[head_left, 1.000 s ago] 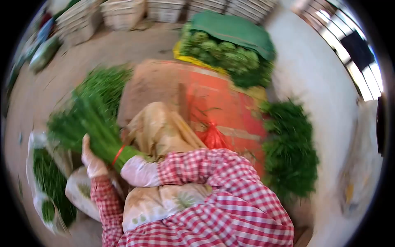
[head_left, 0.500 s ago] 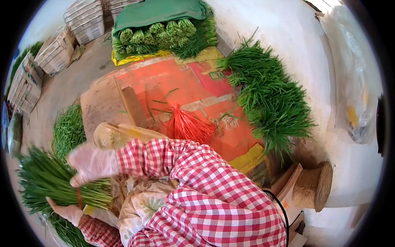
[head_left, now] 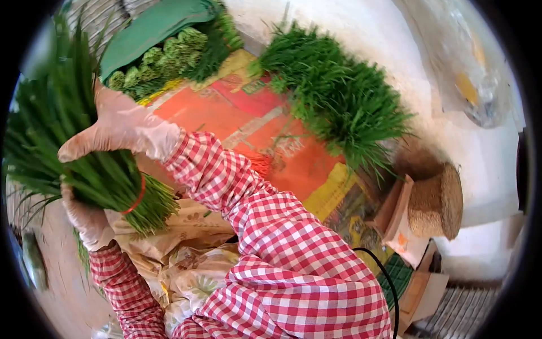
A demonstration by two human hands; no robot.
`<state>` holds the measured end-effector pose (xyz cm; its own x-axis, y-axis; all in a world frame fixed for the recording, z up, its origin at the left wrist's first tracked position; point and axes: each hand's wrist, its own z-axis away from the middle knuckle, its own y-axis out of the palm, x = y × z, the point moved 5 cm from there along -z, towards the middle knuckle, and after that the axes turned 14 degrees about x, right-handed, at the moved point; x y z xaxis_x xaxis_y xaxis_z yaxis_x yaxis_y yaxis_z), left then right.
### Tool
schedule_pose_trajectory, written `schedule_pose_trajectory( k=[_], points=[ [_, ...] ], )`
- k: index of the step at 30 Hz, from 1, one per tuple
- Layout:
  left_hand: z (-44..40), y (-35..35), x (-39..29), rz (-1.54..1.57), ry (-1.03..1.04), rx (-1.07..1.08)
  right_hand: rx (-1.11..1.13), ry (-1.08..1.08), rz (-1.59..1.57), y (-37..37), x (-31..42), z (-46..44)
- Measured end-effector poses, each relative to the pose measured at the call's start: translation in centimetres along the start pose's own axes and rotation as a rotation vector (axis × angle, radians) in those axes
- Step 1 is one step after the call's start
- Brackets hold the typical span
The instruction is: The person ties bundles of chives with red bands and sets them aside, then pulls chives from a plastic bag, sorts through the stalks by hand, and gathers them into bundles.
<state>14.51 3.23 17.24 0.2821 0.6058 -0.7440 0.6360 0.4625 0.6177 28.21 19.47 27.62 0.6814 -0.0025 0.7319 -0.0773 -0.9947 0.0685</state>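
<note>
A thick bundle of green chives [head_left: 110,178] is held up at the left, its leaves pointing up and left and its cut stems down toward my lap. Around it near the stem end runs a red tie [head_left: 137,198]. My right hand [head_left: 121,127], in a thin clear glove, is wrapped over the upper side of the bundle with the thumb across the front. From below, my left hand [head_left: 87,220], also gloved, grips the lower side; some of its fingers are hidden behind the leaves.
Loose chives [head_left: 339,90] lie along the wall side of the orange sheet [head_left: 299,164]. Red tie strips [head_left: 258,162] show partly behind my right sleeve. Stacked bundles [head_left: 164,59] sit under a green cloth [head_left: 152,34]. A twine spool [head_left: 435,203] stands at the right.
The chive bundle has been lifted up from the low left, with both hands now around it. My right hand has come onto the leaves. The view has turned toward the left.
</note>
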Motion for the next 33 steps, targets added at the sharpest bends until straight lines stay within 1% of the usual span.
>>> schedule_pose_trajectory(
  k=[2, 3, 4, 5, 6, 7, 8, 9, 10, 11, 12, 13, 14, 15, 16, 17, 18, 19, 20, 22, 23, 24, 25, 26, 27, 28, 29, 30, 31, 33],
  points=[
    [-1.0, 1.8, 4.2, -0.255, -0.098, 0.217, -0.029, 0.030, 0.054, -2.2, 0.4, 1.7],
    [-1.2, 1.8, 6.1, -0.354, -0.083, 0.342, -0.062, 0.064, 0.121, -3.0, 0.1, 2.6],
    [-0.9, 1.5, 8.1, -0.400, -0.189, 0.257, -0.095, 0.098, 0.186, -3.7, -0.1, 3.6],
    [-1.0, 2.4, 9.4, -0.438, -0.186, 0.376, -0.123, 0.228, 0.141, -4.0, -0.8, 5.0],
    [-0.9, 4.1, 10.5, -0.483, -0.181, 0.492, -0.132, 0.231, 0.141, -4.3, -1.3, 6.0],
    [-0.3, 6.1, 11.1, -0.518, -0.223, 0.567, -0.183, 0.305, 0.364, -4.9, -1.9, 7.2],
    [0.1, 4.3, 13.2, -0.446, -0.350, 0.475, -0.233, 0.382, 0.583, -5.5, -2.4, 8.2],
    [0.9, 5.8, 13.7, -0.487, -0.332, 0.502, -0.218, 0.506, 0.688, -5.9, -3.2, 9.1],
    [1.6, 7.4, 14.2, -0.526, -0.310, 0.528, -0.221, 0.515, 0.685, -6.1, -3.4, 10.0],
    [2.0, 5.8, 16.3, -0.458, -0.466, 0.508, -0.166, 0.508, 0.707, -6.1, -3.5, 10.8],
    [2.3, 4.6, 17.8, -0.507, -0.550, 0.584, -0.111, 0.504, 0.731, -5.9, -3.8, 11.7],
    [2.6, 4.1, 18.7, -0.479, -0.613, 0.661, -0.100, 0.436, 0.813, -6.0, -3.5, 12.4],
    [2.9, 3.5, 19.7, -0.448, -0.670, 0.738, -0.097, 0.443, 0.813, -6.0, -3.6, 13.0],
    [3.5, 0.2, 23.5, -0.417, -0.830, 0.609, -0.137, 0.570, 0.775, -6.1, -4.1, 13.9],
    [3.9, 2.5, 22.0, -0.409, -0.834, 0.606, -0.178, 0.696, 0.733, -6.0, -4.7, 14.9],
    [4.6, 4.9, 20.2, -0.525, -0.844, 0.654, -0.269, 0.692, 0.764, -5.9, -4.9, 16.0],
    [5.0, 6.6, 19.2, -0.642, -0.851, 0.705, -0.267, 0.699, 0.766, -5.6, -5.5, 17.1],
    [4.9, 6.6, 20.3, -0.620, -0.720, 0.903, -0.393, 0.680, 0.677, -6.0, -5.8, 18.8],
    [4.7, 5.4, 20.8, -0.612, -0.722, 0.909, -0.518, 0.657, 0.587, -6.5, -6.0, 20.6],
    [4.4, 5.8, 19.6, -0.857, -0.756, 1.067, -0.613, 0.727, 0.525, -7.7, -5.6, 23.6],
    [3.9, 5.6, 18.7, -0.853, -0.758, 1.069, -0.694, 0.700, 0.483, -8.3, -4.5, 25.1],
    [3.0, 5.1, 17.5, -0.809, -0.782, 1.021, -0.827, 0.830, 0.585, -8.1, -0.7, 25.4],
    [2.1, 4.5, 16.3, -0.760, -0.802, 0.974, -0.921, 0.611, 0.673, -9.2, 0.5, 27.3],
    [1.0, 3.3, 14.7, -0.810, -0.784, 0.889, -1.071, 0.666, 0.605, -9.9, 2.3, 29.1],
    [0.1, 1.7, 12.8, -0.858, -0.768, 0.803, -1.107, 0.569, 0.536, -11.1, 3.4, 31.3],
    [-0.8, 0.2, 10.7, -0.950, -0.777, 0.695, -1.397, 0.775, 0.752, -11.5, 5.3, 34.4],
    [-1.5, -2.1, 9.1, -1.043, -0.787, 0.584, -1.591, 0.852, 0.629, -11.3, 7.7, 35.6],
    [-2.3, -6.1, 8.2, -0.985, -0.775, 0.492, -1.537, 0.576, 0.556, -11.9, 9.7, 36.4],
    [-3.2, -10.8, 7.3, -0.929, -0.763, 0.401, -1.671, 0.624, 0.695, -13.0, 11.2, 39.6],
    [-4.4, -19.0, 4.7, -0.876, -0.771, 0.265, -1.800, 0.525, 0.817, -14.6, 14.3, 43.5]
  ],
)
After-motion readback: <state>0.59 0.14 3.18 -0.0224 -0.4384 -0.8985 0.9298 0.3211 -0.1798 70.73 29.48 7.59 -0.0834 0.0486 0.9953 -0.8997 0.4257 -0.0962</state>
